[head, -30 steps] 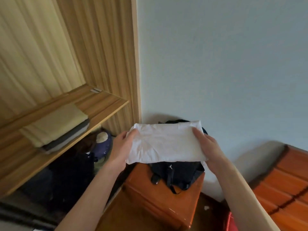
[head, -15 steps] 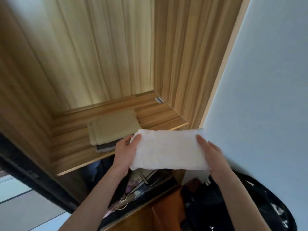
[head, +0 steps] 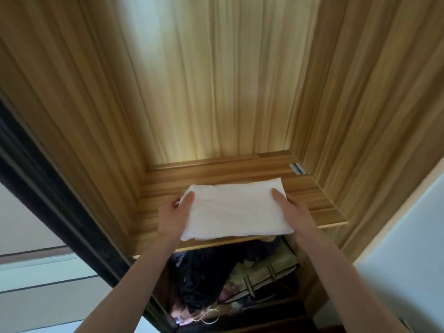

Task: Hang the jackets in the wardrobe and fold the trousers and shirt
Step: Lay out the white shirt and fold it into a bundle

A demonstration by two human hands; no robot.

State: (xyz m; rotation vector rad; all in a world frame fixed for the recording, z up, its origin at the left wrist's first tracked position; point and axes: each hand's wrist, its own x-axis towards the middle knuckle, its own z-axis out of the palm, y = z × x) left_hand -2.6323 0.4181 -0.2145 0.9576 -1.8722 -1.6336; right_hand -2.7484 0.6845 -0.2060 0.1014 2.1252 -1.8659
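Observation:
A folded white shirt (head: 234, 211) is held flat between both hands over the wooden wardrobe shelf (head: 310, 200). My left hand (head: 176, 213) grips its left edge, thumb on top. My right hand (head: 292, 210) grips its right edge, thumb on top as well. The shirt covers the folded beige and grey trousers that lay on this shelf earlier; only a sliver of beige shows at the shirt's far edge. Whether the shirt rests on them or hovers I cannot tell.
The wardrobe's wooden back and side walls (head: 360, 104) enclose the shelf. Below it lie dark clothes (head: 201, 280) and a patterned fabric bag (head: 262, 277). A dark sliding-door frame (head: 48, 188) runs down the left. A pale wall (head: 413, 248) stands at the right.
My view and both hands swung left from the backpack corner to face the wardrobe. The shirt moved forward over the shelf and now covers the folded trousers.

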